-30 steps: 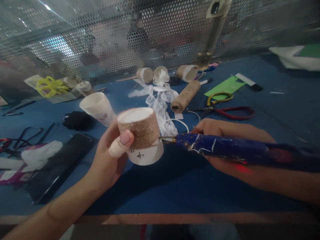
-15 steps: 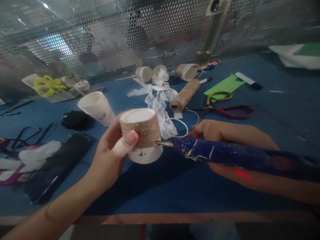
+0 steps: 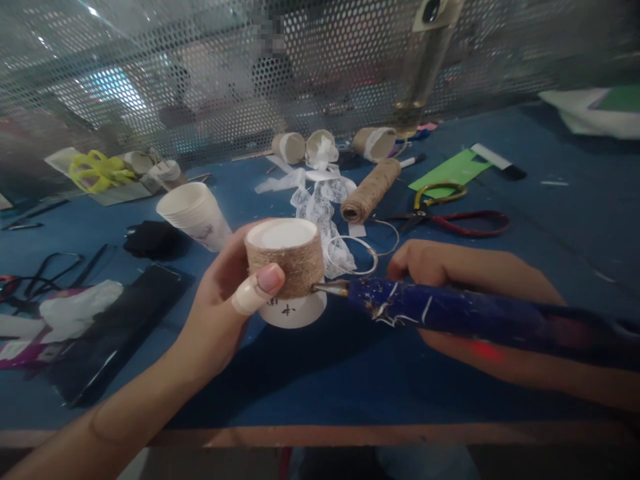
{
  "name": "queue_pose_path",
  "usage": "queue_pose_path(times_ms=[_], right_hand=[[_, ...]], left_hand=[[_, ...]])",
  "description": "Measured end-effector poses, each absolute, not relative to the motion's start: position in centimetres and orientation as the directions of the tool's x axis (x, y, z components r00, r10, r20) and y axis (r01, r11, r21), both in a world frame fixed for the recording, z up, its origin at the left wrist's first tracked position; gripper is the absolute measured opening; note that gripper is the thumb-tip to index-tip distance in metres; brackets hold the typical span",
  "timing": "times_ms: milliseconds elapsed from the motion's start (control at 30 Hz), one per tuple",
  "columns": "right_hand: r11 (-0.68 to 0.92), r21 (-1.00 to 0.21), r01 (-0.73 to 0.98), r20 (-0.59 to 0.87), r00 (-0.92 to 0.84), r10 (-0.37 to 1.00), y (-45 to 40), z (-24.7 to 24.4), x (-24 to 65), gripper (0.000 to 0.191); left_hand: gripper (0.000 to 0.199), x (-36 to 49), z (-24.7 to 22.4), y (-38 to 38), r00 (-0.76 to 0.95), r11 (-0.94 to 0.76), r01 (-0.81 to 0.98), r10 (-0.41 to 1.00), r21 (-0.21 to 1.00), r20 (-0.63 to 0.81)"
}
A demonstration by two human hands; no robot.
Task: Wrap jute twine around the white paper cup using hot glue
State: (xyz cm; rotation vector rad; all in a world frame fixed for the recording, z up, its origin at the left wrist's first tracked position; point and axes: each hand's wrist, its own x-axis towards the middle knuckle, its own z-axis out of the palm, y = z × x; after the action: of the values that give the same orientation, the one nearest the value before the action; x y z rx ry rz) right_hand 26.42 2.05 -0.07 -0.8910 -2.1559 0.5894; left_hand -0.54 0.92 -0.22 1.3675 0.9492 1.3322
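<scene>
My left hand (image 3: 225,300) is closed around a white paper cup (image 3: 295,312) held bottom up, its upper part wrapped in brown twine (image 3: 300,267). A bandage covers part of the thumb, which presses on the twine. In my right hand (image 3: 450,267) is a dark blue hot glue gun (image 3: 440,307). Its metal nozzle meets the cup at the lower edge of the twine. Whether glue is coming out is too small to see. A loop of twine hangs between the right fingers and the twine roll (image 3: 373,190) behind.
White lace (image 3: 317,203) lies behind the cup. Scissors (image 3: 445,213) with red and yellow handles rest to the right, near green card (image 3: 445,175). Stacked paper cups (image 3: 195,213) and a black phone-like slab (image 3: 117,333) are left. A perforated metal screen (image 3: 225,80) stands behind.
My left hand has shifted the cup slightly right and turned it a little, so its marking shows farther right. The glue gun has stayed nearly in place.
</scene>
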Motion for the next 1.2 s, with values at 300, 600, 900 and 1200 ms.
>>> queue_pose_path(times_ms=[300, 600, 900, 1200], right_hand=[[0.672, -0.637, 0.379, 0.453, -0.521, 0.723, 2.11, -0.03, 26.57, 0.023], [0.648, -0.66, 0.38, 0.408, -0.542, 0.735, 2.01, 0.4, 26.36, 0.022], [0.665, -0.652, 0.364, 0.411, -0.568, 0.714, 2.13, 0.36, 26.3, 0.023], [0.664, -0.65, 0.37, 0.422, -0.552, 0.719, 2.15, 0.17, 26.34, 0.025]], left_hand=[[0.04, -0.7, -0.13, 0.97, 0.127, -0.217, -0.099, 0.965, 0.971, 0.228], [0.037, -0.96, -0.2, 1.06, 0.144, -0.202, -0.047, 0.968, 0.978, 0.207], [0.035, -0.77, 0.03, 0.96, 0.143, -0.2, -0.03, 0.969, 0.979, 0.202], [0.033, -0.67, -0.12, 0.87, 0.142, -0.218, -0.071, 0.964, 0.973, 0.226]])
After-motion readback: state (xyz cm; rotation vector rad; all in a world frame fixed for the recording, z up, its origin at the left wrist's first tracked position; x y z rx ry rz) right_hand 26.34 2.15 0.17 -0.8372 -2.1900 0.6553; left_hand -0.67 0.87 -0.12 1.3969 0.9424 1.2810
